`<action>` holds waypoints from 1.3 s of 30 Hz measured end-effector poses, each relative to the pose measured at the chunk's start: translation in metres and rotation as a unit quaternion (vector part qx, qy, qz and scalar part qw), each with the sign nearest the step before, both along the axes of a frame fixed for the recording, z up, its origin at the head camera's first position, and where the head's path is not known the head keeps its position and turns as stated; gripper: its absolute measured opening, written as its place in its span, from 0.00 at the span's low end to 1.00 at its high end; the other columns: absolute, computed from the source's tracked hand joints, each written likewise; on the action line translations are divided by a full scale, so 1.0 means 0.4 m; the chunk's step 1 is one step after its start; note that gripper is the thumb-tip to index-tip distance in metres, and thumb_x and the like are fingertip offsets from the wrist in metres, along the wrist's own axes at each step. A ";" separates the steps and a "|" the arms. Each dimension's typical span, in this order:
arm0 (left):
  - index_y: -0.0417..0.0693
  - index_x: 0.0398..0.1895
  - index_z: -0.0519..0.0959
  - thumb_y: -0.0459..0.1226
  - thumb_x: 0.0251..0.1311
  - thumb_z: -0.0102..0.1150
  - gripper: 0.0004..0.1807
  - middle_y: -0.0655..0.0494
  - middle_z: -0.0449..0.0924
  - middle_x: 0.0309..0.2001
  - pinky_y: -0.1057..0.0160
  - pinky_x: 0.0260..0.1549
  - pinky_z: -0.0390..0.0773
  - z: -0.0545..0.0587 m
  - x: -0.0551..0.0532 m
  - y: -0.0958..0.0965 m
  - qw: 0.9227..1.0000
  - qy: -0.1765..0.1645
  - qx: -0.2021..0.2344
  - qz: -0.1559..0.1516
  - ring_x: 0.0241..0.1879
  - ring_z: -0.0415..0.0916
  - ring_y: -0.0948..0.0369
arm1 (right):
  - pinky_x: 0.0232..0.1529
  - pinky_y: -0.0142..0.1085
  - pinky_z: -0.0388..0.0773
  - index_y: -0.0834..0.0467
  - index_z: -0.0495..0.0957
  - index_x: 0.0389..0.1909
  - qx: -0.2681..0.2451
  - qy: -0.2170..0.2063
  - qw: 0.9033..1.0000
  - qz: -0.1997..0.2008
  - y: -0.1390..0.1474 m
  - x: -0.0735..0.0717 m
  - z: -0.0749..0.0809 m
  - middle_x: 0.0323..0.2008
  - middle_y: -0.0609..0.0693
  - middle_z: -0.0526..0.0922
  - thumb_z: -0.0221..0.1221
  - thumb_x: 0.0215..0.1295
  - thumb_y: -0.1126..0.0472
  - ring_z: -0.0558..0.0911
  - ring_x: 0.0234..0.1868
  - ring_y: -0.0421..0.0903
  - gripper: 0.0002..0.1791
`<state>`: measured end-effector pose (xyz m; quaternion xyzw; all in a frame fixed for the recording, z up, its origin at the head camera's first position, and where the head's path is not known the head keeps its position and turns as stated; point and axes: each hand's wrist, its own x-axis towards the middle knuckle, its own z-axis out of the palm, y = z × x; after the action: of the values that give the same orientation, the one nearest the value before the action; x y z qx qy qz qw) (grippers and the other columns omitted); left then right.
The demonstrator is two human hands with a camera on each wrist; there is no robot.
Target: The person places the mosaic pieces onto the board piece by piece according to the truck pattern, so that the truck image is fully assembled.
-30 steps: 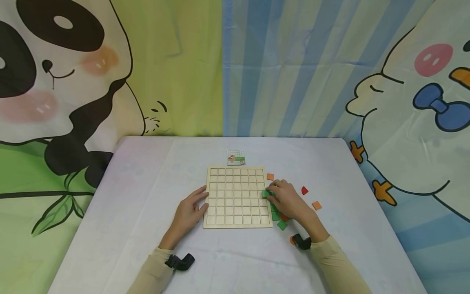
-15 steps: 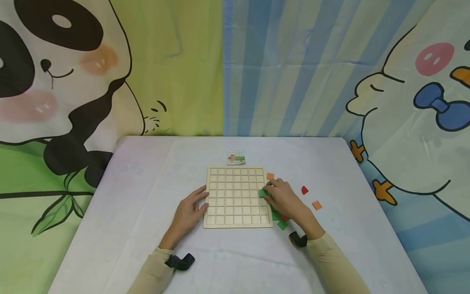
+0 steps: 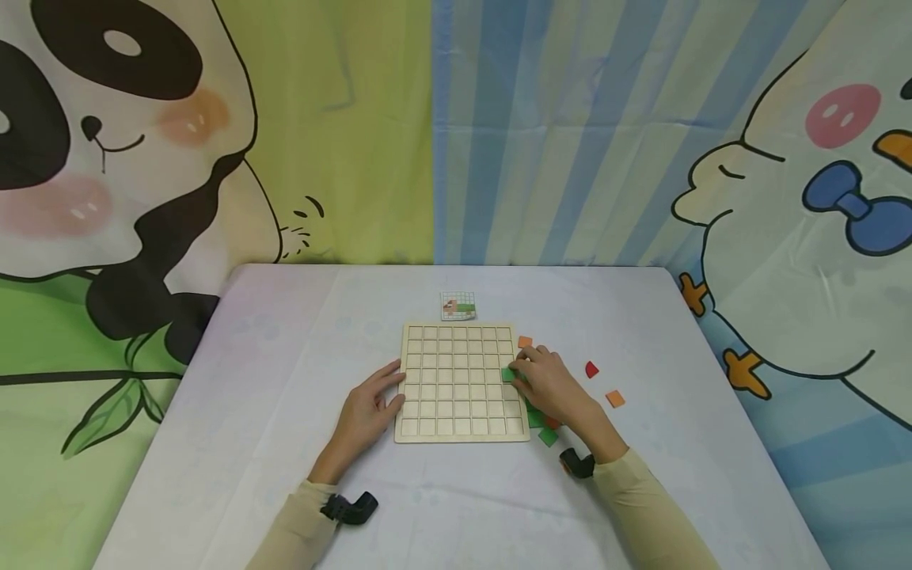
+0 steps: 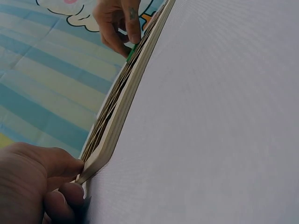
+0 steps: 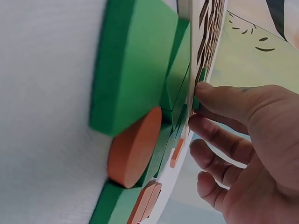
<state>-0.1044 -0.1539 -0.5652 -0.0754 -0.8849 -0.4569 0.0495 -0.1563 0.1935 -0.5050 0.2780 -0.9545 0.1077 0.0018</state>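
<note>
A pale wooden grid board (image 3: pixel 461 437) with rows of square cells lies mid-table. My left hand (image 3: pixel 366 416) rests at its left side, fingers and thumb touching the edge; the left wrist view shows the fingertips against the board's rim (image 4: pixel 114 126). At the right edge, my right hand (image 3: pixel 559 385) pinches a green square tile (image 3: pixel 508 374) between thumb and index finger, over the cells of the rightmost column. In the right wrist view the same tile (image 5: pixel 200 91) stands tilted at the board, and the other fingers of that hand are loosely bent.
Green tiles (image 3: pixel 548 436) and a round orange piece (image 5: pixel 135 149) lie beside the board, partly under my right arm. Farther out are orange squares (image 3: pixel 615 398) and a red piece (image 3: pixel 591 369). A small picture card (image 3: pixel 457 305) sits behind the board.
My right hand has shifted slightly left with the green tile, carrying it farther over the board's right column, then almost stopped. The left hand stays in place.
</note>
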 end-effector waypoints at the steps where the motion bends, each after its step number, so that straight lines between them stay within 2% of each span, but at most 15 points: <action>1: 0.42 0.64 0.83 0.32 0.66 0.68 0.22 0.52 0.76 0.75 0.70 0.20 0.67 0.000 0.000 0.000 1.000 0.000 0.000 0.000 0.17 0.61 0.72 | 0.46 0.48 0.77 0.59 0.88 0.53 -0.001 0.001 1.000 0.000 0.000 -0.001 -0.001 0.52 0.54 0.84 0.70 0.70 0.59 0.78 0.48 0.53 0.14; 12: 0.42 0.64 0.84 0.32 0.67 0.69 0.22 0.52 0.76 0.75 0.70 0.20 0.67 0.002 0.002 0.000 1.000 0.000 0.002 0.001 0.18 0.61 0.72 | 0.45 0.48 0.77 0.59 0.87 0.55 0.000 -0.006 1.000 0.001 0.001 -0.002 -0.005 0.53 0.55 0.84 0.70 0.70 0.58 0.79 0.48 0.52 0.16; 24: 0.42 0.64 0.84 0.33 0.67 0.68 0.22 0.52 0.75 0.75 0.70 0.20 0.67 0.000 0.001 0.001 1.000 0.002 -0.003 -0.001 0.18 0.62 0.72 | 0.48 0.50 0.78 0.59 0.87 0.56 -0.029 -0.012 0.999 -0.014 0.020 0.012 0.005 0.52 0.55 0.85 0.71 0.68 0.58 0.80 0.49 0.53 0.18; 30: 0.42 0.63 0.84 0.33 0.67 0.69 0.22 0.52 0.76 0.75 0.70 0.19 0.67 -0.001 -0.001 -0.001 1.000 0.003 -0.004 0.001 0.17 0.62 0.71 | 0.51 0.51 0.78 0.60 0.87 0.57 -0.041 -0.027 0.998 -0.031 0.040 0.036 0.023 0.52 0.55 0.85 0.71 0.68 0.58 0.81 0.51 0.54 0.19; 39: 0.42 0.63 0.84 0.32 0.67 0.69 0.22 0.51 0.76 0.75 0.70 0.18 0.66 0.003 0.000 0.002 1.000 0.005 -0.002 0.001 0.17 0.61 0.71 | 0.48 0.44 0.81 0.60 0.86 0.58 -0.049 -0.057 0.995 -0.058 0.082 0.097 0.033 0.49 0.53 0.87 0.71 0.68 0.58 0.81 0.46 0.48 0.20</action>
<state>-0.1043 -0.1532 -0.5640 -0.0770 -0.8854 -0.4552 0.0539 -0.1173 0.2264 -0.4917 0.2153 -0.9611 0.1697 -0.0329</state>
